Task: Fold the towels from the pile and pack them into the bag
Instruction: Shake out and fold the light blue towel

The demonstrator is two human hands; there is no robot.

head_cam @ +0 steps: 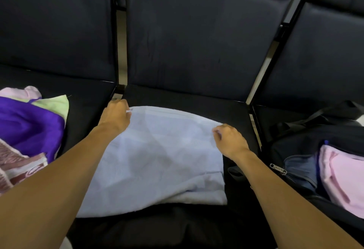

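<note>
Pale blue terry, the towel [157, 160] lay spread across the middle black seat [236, 110], its near edge spilling over the front of the cushion toward the person. The left hand [117, 115] pinched the far left corner and the right hand [229, 139] pinched the far right corner, fingers curled onto the cloth at both ends; holding the two corners that way kept the far hem taut and square, which looked like the set-up for a fold (probably drawing the far edge back toward the near one).

On the seat to the left sat the pile [29, 130] of unfolded towels, a purple one on top with pale green, pink and a maroon-patterned piece around it, near enough for the left arm to reach. On the seat to the right stood the dark bag [307, 130], its zip open, with a pink towel [342, 177] already tucked inside, so some packing appeared done.

Padded dark chair backs [197, 31] in a joined row filled the view behind, with thin black frames between them.
</note>
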